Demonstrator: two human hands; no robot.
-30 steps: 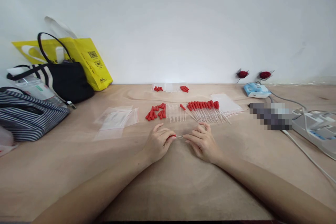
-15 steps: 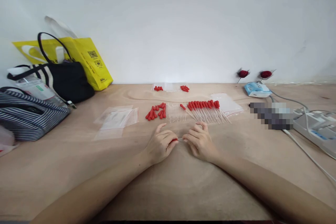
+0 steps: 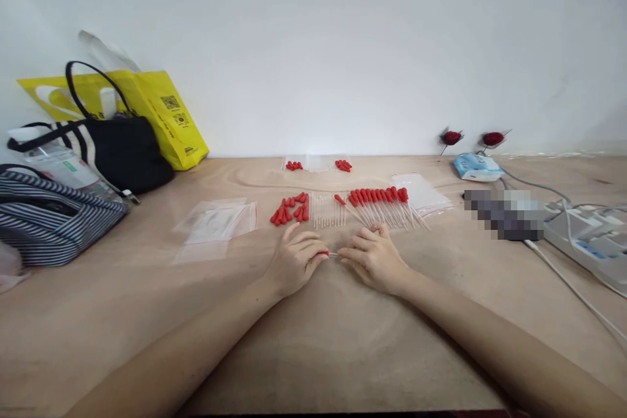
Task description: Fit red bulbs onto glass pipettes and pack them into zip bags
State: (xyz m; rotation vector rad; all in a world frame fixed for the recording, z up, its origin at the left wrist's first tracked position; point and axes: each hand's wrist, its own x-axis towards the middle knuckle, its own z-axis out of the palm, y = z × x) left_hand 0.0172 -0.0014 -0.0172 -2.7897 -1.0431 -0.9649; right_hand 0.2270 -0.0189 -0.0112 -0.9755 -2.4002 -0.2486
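Observation:
My left hand pinches a red rubber dropper bulb; only its end shows past the fingers. My right hand grips a thin clear dropper tube, which reaches across the small gap to the bulb. How far the tube sits inside the bulb is hidden by my fingers. Beyond my hands lie a pile of loose red bulbs, a row of bare clear tubes and a row of droppers with red bulbs on them. One more red-tipped dropper lies slantwise between the two rows.
Clear plastic bags lie left, another bag right. Bags of red bulbs rest by the wall. Far left stand a striped pouch, a black bag and a yellow bag. A power strip with cables sits right.
Both hands have moved slightly away from me with the bulb and tube. Less of the red bulb shows past my left fingers. The view has shifted a little.

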